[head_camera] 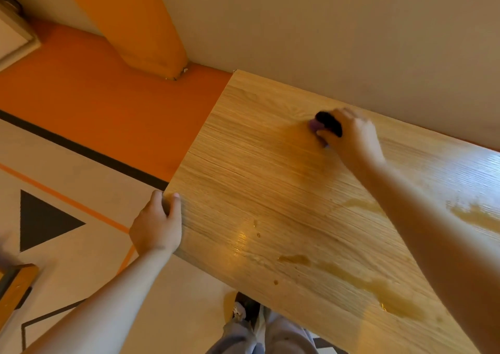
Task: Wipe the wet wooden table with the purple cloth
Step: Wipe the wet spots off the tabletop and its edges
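Observation:
A light wooden table [243, 164] fills the right half of the view, set against the wall. My right hand [351, 134] presses a bunched purple cloth [316, 125] onto the far part of the tabletop; most of the cloth is hidden under the fingers, with a dark part showing at the top. Wet streaks and puddles [378, 286] lie on the near and right parts of the table, with glare on them. My left hand [158, 225] grips the table's left corner edge, thumb and fingers wrapped over it.
The wall runs along the table's far edge. An orange floor area [108, 96] and an orange pillar [140, 23] lie to the left. The floor nearer me has black triangle and line markings [46, 221]. My legs and a shoe [243, 310] show below the table edge.

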`<control>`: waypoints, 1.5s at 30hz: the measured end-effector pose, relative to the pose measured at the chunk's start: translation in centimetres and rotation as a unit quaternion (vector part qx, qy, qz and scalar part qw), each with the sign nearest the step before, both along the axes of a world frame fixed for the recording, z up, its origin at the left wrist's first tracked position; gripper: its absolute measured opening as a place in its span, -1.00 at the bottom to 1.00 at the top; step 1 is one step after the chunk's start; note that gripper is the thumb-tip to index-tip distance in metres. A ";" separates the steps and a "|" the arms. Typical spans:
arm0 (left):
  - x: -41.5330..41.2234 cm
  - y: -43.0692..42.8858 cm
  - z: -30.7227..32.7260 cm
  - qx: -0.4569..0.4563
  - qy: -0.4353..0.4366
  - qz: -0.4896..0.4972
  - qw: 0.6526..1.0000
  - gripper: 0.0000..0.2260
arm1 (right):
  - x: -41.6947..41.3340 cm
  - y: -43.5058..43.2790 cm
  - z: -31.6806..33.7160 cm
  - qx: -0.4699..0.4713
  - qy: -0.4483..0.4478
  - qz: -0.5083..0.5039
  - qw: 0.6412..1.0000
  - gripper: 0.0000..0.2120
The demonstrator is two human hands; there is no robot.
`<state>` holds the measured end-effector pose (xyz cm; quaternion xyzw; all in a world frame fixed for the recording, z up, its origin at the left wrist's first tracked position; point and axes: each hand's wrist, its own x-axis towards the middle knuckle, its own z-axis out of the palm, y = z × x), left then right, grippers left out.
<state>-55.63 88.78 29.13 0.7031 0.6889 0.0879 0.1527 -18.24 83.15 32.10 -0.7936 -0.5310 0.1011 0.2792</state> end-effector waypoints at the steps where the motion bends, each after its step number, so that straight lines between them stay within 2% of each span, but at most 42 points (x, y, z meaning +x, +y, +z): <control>1: 0.0 0.0 0.1 0.000 -0.002 0.000 1.000 -0.72 | -2.0 -1.8 0.1 0.010 0.000 0.030 1.000 -0.74; 6: -0.1 0.0 0.0 0.004 -0.017 -0.005 1.000 -0.71 | -12.6 -10.3 -0.3 -0.014 0.022 0.162 0.986 -0.62; 10: -0.1 0.0 0.0 -0.002 -0.028 -0.011 1.000 -0.70 | -15.1 -12.1 -0.2 -0.033 0.040 0.245 0.968 -0.76; 12: -0.2 0.0 0.2 -0.001 -0.026 -0.017 1.000 -0.70 | -13.2 -10.6 -0.2 -0.029 0.032 0.218 0.975 -0.74; 15: -0.2 -0.1 0.2 0.001 -0.027 -0.019 0.999 -0.70 | -9.5 -7.0 0.0 0.005 0.017 0.047 0.999 -0.76; 17: -0.3 -0.1 0.1 0.002 -0.033 -0.023 0.999 -0.70 | -8.1 -4.9 0.0 0.008 0.021 -0.064 0.998 -0.79; 19: -0.3 -0.1 0.2 0.002 -0.036 -0.025 0.999 -0.70 | -8.5 -3.8 -0.2 0.006 0.025 -0.111 0.993 -0.80; 21: -0.3 -0.1 0.2 -0.001 -0.033 -0.028 0.999 -0.70 | -10.6 -4.0 -0.2 0.007 0.039 -0.091 0.995 -0.78; 25: -0.2 -0.2 0.3 0.005 -0.028 -0.030 0.999 -0.69 | -18.2 -7.7 -0.4 0.004 0.080 0.056 0.995 -0.74; 28: -0.3 -0.1 0.1 0.007 -0.019 -0.024 1.000 -0.67 | -23.3 -11.0 -0.6 0.004 0.100 0.124 0.987 -0.76; 31: -0.3 0.0 0.0 0.012 -0.014 -0.019 1.000 -0.66 | -24.3 -12.4 -0.3 -0.018 0.125 0.174 0.977 -0.76; 34: -0.3 0.0 0.0 0.007 -0.013 -0.020 1.000 -0.66 | -20.9 -11.0 -0.3 -0.019 0.109 0.131 0.985 -0.74; 37: -0.4 -0.1 0.0 0.008 -0.016 -0.023 1.000 -0.65 | -16.6 -8.3 0.1 -0.003 0.072 0.008 0.997 -0.76; 40: -0.5 -0.1 0.0 0.006 -0.022 -0.030 0.999 -0.65 | -14.9 -6.9 0.1 -0.002 0.067 -0.085 0.994 -0.79; 42: -0.5 -0.1 -0.1 0.006 -0.022 -0.030 0.999 -0.64 | -16.4 -7.3 -0.1 0.006 0.079 -0.101 0.992 -0.81; 45: -0.5 -0.1 0.1 0.006 -0.020 -0.027 0.999 -0.65 | -21.1 -9.4 -0.4 0.019 0.128 -0.068 0.989 -0.82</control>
